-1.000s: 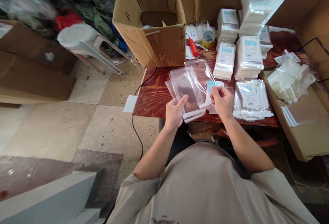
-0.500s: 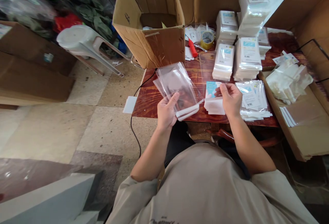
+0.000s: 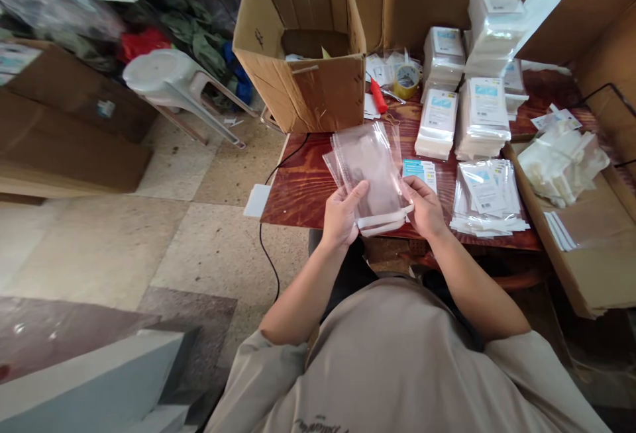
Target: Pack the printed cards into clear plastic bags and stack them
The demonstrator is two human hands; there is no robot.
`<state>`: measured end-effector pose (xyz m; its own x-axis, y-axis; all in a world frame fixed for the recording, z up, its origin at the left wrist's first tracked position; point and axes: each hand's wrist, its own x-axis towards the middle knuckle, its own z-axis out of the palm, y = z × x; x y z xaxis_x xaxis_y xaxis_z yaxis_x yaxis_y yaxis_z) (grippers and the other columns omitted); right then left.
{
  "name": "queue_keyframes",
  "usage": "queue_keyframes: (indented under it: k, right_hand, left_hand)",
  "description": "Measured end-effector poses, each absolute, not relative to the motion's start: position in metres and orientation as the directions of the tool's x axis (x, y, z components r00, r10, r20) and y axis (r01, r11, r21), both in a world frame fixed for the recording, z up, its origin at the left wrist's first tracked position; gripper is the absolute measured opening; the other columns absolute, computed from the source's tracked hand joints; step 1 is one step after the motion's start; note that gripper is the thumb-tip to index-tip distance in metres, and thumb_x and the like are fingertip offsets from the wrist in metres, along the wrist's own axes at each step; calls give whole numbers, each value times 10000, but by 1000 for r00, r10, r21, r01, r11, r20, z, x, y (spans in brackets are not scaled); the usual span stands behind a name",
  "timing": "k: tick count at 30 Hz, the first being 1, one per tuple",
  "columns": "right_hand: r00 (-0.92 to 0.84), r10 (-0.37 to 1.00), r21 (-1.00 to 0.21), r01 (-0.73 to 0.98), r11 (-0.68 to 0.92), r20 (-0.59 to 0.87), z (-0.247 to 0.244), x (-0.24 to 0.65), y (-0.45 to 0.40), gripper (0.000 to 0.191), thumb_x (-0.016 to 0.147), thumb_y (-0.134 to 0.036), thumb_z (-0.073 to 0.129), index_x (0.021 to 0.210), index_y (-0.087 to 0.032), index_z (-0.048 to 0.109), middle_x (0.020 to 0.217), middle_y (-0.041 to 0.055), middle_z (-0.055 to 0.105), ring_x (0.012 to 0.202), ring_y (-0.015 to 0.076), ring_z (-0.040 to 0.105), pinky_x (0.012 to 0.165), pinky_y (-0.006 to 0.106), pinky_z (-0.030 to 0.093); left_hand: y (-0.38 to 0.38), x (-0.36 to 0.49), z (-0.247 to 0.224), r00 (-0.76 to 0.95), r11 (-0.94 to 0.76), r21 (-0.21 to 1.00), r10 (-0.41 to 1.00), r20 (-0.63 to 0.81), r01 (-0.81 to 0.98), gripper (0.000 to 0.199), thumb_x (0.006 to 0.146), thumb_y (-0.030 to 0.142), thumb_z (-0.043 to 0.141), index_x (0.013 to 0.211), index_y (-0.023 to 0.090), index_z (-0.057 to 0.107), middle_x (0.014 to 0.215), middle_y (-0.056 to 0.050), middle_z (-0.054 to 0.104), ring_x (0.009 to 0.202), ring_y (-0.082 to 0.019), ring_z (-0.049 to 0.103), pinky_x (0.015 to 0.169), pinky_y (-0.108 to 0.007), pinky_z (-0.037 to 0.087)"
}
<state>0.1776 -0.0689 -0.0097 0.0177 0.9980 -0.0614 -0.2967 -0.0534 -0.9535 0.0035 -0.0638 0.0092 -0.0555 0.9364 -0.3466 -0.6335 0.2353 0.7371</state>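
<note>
The clear plastic sleeves (image 3: 370, 168) are clamped between thumb and fingers of the left hand (image 3: 342, 216); their right edge is pinched by the nearly closed right hand (image 3: 422, 208). They are held over the near edge of the wooden table (image 3: 298, 188). Upon it, printed cards (image 3: 420, 169) are fanned just beyond the right hand, and a cardboard box (image 3: 318, 95) is set farther back.

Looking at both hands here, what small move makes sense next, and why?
Probably slide one sleeve rightward off the fanned clear plastic sleeves with the right hand: its fingers are at their lower right edge, beside the white strips, while the left hand steadies the lower left side.
</note>
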Motion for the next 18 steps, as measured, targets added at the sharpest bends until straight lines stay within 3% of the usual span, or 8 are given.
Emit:
queue_keyframes:
  k: [3, 5, 10, 13, 18]
  right_hand:
    - [-50, 984, -906, -386, -176, -169, -5, 178, -70, 417, 858, -635, 749, 877, -230, 656, 764, -3, 596, 649, 146, 542, 595, 279, 454]
    - [-10, 985, -930, -328, -164, -170, -1, 178, -70, 493, 862, -709, 720, 893, -221, 659, 776, 8, 612, 662, 155, 552, 605, 290, 459]
    - [241, 969, -991, 133, 14, 46, 7, 174, -71, 453, 727, -533, 941, 854, -212, 647, 752, -9, 655, 684, 146, 576, 654, 283, 468]
    - [201, 979, -975, 221, -16, 30, 6, 178, -71, 353, 862, -539, 816, 843, -199, 725, 706, 13, 691, 644, 158, 598, 632, 299, 470]
    - [166, 986, -961, 276, -16, 31, -1, 190, -65, 389, 927, -562, 732, 1005, -190, 820, 831, 53, 781, 682, 191, 693, 677, 331, 554]
  left_hand:
    - [-62, 7, 1, -25, 284, 700, 918, -396, -656, 490, 563, 342, 1067, 908, 131, 789, 877, -58, 801, 754, -189, 763, 853, -367, 659]
    - [-61, 7, -3, -41, 265, 720, 925, -378, -642, 483, 580, 326, 1059, 936, 128, 799, 914, -71, 808, 803, -203, 774, 898, -394, 654]
    - [-62, 11, -7, -101, 185, 799, 951, -293, -573, 457, 629, 344, 1042, 965, 138, 809, 959, -83, 812, 858, -221, 785, 928, -411, 640]
    - [-61, 12, -10, -90, 206, 789, 946, -313, -578, 461, 654, 386, 1031, 967, 140, 798, 938, -76, 805, 818, -205, 775, 872, -376, 637]
    - [-59, 8, -15, -118, 210, 803, 938, -327, -557, 436, 634, 390, 1034, 893, 146, 783, 805, -38, 769, 657, -145, 701, 692, -287, 596]
